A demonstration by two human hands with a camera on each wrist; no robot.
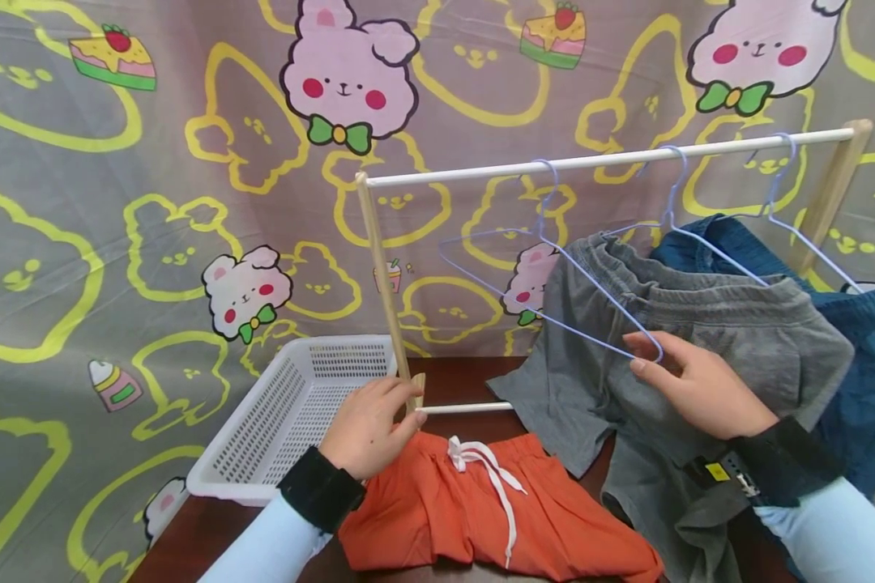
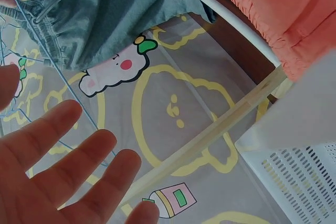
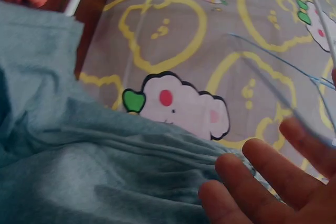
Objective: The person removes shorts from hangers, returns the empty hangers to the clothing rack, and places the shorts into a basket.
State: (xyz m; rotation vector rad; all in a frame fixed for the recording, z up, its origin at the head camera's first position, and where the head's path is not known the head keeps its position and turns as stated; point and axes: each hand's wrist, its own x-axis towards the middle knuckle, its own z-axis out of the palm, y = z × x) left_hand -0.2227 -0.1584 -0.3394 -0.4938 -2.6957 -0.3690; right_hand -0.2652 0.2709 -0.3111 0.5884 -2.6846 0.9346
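Observation:
A light-purple wire hanger (image 1: 474, 279) hooks over the rack's white rail (image 1: 467, 172), with no garment on it. At its right corner my right hand (image 1: 707, 389) pinches the wire between thumb and fingers, in front of grey shorts (image 1: 744, 332) on the middle hanger. My left hand (image 1: 372, 421) holds nothing; its fingers are extended near the foot of the rack's wooden post (image 1: 379, 251), and the left wrist view shows them spread. Below it, orange shorts (image 1: 474, 510) with a white drawstring lie on the table.
A white perforated basket (image 1: 226, 478) stands left of the rack on the dark table (image 1: 189, 542). Blue shorts (image 1: 864, 332) hang behind the grey ones at the right. A patterned cloth (image 1: 153, 283) covers the back.

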